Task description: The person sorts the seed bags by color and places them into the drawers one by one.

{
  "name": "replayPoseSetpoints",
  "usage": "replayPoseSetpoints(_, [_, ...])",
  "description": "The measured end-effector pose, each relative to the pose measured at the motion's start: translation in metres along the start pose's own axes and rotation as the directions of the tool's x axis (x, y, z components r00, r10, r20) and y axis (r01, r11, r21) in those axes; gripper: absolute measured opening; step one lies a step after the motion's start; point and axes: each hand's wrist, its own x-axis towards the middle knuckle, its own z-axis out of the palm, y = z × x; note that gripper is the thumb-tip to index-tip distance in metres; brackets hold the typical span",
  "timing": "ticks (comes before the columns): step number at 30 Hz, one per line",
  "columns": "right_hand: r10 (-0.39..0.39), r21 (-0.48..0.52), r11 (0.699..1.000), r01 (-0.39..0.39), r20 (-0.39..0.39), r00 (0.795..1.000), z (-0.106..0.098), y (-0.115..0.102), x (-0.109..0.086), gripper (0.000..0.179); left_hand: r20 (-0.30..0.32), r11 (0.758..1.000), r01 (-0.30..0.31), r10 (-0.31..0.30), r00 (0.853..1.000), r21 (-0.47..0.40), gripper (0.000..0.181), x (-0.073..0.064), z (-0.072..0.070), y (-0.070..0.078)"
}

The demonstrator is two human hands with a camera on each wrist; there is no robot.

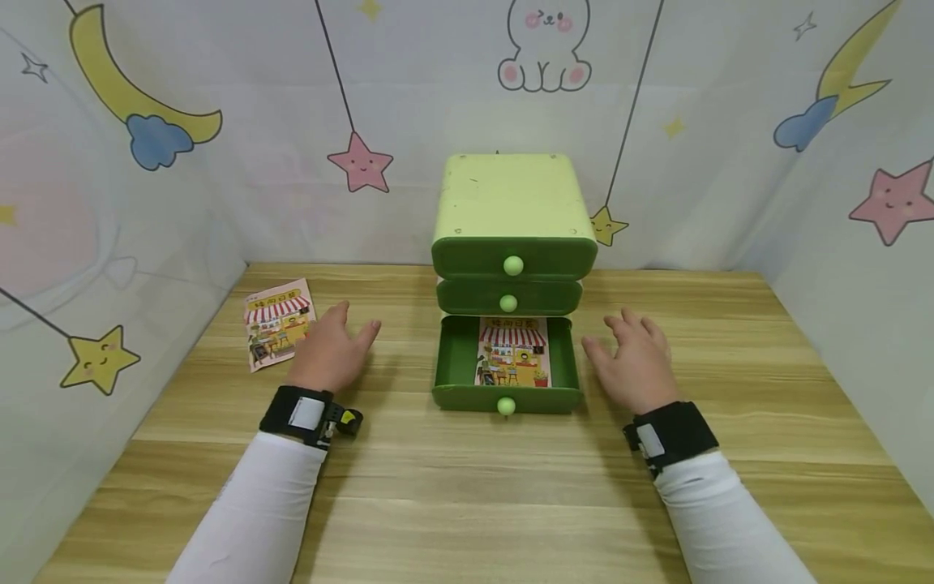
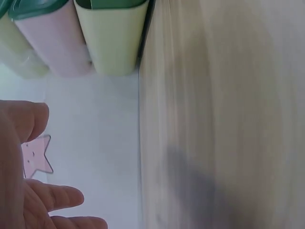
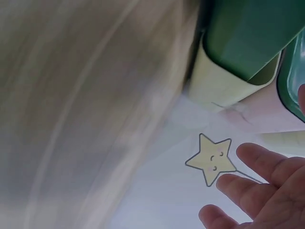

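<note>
A small green drawer cabinet (image 1: pixel 514 195) stands at the back middle of the table. Its bottom drawer (image 1: pixel 456 357) is pulled out, and a booklet (image 1: pixel 513 353) with a striped shop awning lies inside. The upper two drawers are closed. My left hand (image 1: pixel 332 353) is left of the cabinet with fingers spread, overlapping the edge of a second, similar booklet (image 1: pixel 277 320) in the head view. Beside the drawer's right side is my right hand (image 1: pixel 635 365), fingers loosely extended and holding nothing. Both wrist views show spread fingers with the cabinet's side nearby.
A wooden table (image 1: pixel 467 495) spans the view. White cloth walls (image 1: pixel 292 73) printed with stars, moons and a cartoon animal enclose it at the back and both sides. Round knobs (image 1: pixel 507 406) stick out from the drawer fronts.
</note>
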Motion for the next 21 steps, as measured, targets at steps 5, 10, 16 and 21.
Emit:
replayPoseSetpoints(5, [0.005, -0.033, 0.999, -0.006, -0.009, 1.0, 0.002, 0.006, 0.002, 0.065, -0.022, 0.998, 0.052, -0.051, 0.998, 0.025, 0.088, 0.002, -0.007, -0.014])
replayPoseSetpoints(10, [0.01, -0.063, 0.998, -0.009, 0.006, 1.0, 0.002, 0.01, 0.002, 0.066, -0.024, 0.991, 0.122, -0.121, 0.992, 0.051, 0.095, 0.004, -0.014, -0.025])
replayPoseSetpoints(16, [0.024, -0.103, 0.995, -0.02, 0.042, 0.999, -0.002, 0.014, 0.003, 0.072, -0.022, 0.981, 0.184, -0.183, 0.983, 0.056, 0.097, 0.006, -0.02, -0.037])
replayPoseSetpoints(21, [0.022, -0.148, 0.989, -0.014, 0.052, 0.998, -0.007, 0.022, 0.009, 0.072, 0.007, 0.973, 0.218, -0.219, 0.976, 0.078, 0.094, 0.011, -0.023, -0.051])
